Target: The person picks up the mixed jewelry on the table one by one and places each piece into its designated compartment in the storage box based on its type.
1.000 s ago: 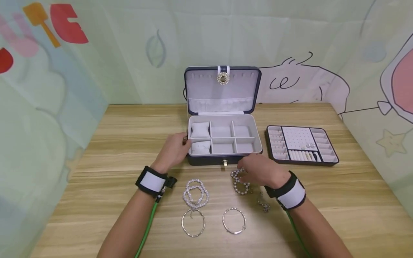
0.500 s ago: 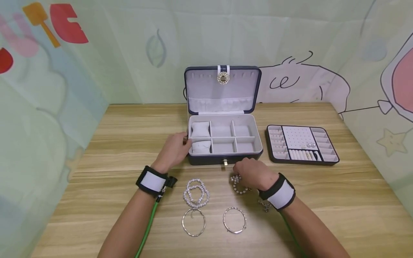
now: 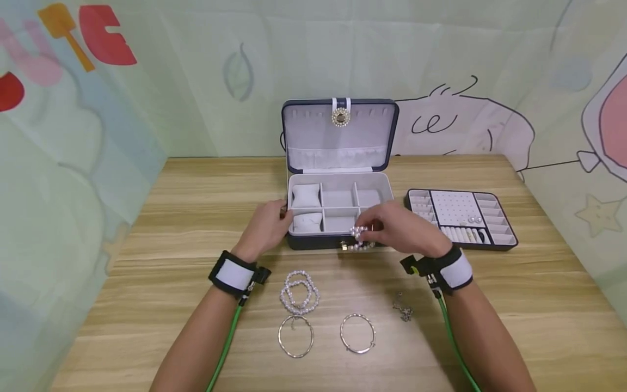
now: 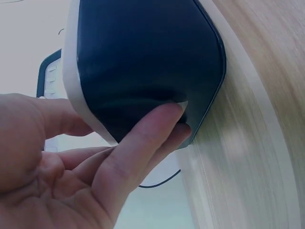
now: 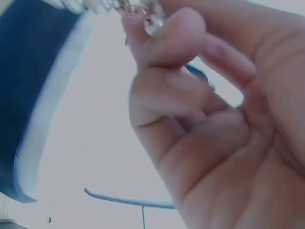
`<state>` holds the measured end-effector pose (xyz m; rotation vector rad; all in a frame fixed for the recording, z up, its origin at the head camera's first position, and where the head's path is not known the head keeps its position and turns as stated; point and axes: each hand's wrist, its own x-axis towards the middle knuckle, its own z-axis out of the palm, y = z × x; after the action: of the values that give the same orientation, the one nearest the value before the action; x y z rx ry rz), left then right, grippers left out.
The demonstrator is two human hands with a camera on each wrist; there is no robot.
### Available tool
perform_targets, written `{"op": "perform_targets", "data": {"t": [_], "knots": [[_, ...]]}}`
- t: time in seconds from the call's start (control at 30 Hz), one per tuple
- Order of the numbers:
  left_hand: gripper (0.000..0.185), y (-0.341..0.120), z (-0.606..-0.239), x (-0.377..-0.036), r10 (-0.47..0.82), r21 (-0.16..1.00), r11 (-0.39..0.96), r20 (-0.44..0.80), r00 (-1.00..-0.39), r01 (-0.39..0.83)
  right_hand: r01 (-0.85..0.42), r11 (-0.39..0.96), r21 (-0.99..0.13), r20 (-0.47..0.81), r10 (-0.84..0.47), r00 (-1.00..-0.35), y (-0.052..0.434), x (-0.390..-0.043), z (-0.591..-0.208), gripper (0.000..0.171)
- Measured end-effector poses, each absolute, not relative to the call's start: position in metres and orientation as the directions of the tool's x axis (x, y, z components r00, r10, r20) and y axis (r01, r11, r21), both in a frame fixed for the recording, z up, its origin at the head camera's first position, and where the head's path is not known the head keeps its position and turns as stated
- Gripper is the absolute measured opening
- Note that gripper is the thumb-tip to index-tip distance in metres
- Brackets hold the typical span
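Note:
My right hand (image 3: pixel 404 227) pinches a pearl bead bracelet (image 3: pixel 359 232) between thumb and fingertips, over the front edge of a jewelry box (image 3: pixel 313 242). Part of the bracelet hangs down in front of the box, by its gold clasp. In the right wrist view, the curled fingers (image 5: pixel 167 95) show with blurred beads (image 5: pixel 95 5) at the top edge. The box stands with its lid (image 3: pixel 338 141) raised. Two white cushions fill its left compartments. My left hand (image 3: pixel 264 227) grips the box's left side; in the left wrist view, fingers (image 4: pixel 143 138) lie along the dark outer wall.
A dark-edged jewelry tray (image 3: pixel 458 209) with rings and pearl studs lies right of the box. Toward the front lie other pearl bracelets (image 3: pixel 283 299), two silver bangles, one at left (image 3: pixel 279 340) and one at right (image 3: pixel 342 335), and a small silver chain (image 3: pixel 405 314).
My right hand has picked up the pearl bracelet from the table and lifted it forward to the box's front edge. The left hand has stayed at the box's side.

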<state>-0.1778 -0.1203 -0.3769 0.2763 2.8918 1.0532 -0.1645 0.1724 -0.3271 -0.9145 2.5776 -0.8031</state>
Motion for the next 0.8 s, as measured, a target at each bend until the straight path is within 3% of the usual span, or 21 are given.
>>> {"op": "perform_targets", "data": {"t": [0.17, 0.37, 0.57, 0.8], "knots": [[0.022, -0.12, -0.377, -0.178, 0.185, 0.632, 0.76, 0.017, -0.983, 0.154, -0.378, 0.672, -0.637, 0.003, -0.489, -0.872, 0.185, -0.185, -0.323, 0.011], [0.022, -0.121, -0.377, -0.177, 0.174, 0.638, 0.758, 0.0, -0.985, 0.134, -0.227, 0.651, -0.724, 0.071, -0.258, -0.964, 0.186, -0.202, -0.332, 0.016], [0.021, -0.12, -0.378, -0.176, 0.174, 0.632, 0.76, 0.023, -0.985, 0.149, -0.156, 0.628, -0.763, 0.095, -0.13, -0.987, 0.187, -0.21, -0.34, 0.018], [0.021, -0.121, -0.377, -0.175, 0.174, 0.625, 0.765, 0.03, -0.984, 0.154, -0.171, 0.686, -0.708, 0.065, -0.177, -0.982, 0.191, -0.225, -0.355, 0.018]]}}
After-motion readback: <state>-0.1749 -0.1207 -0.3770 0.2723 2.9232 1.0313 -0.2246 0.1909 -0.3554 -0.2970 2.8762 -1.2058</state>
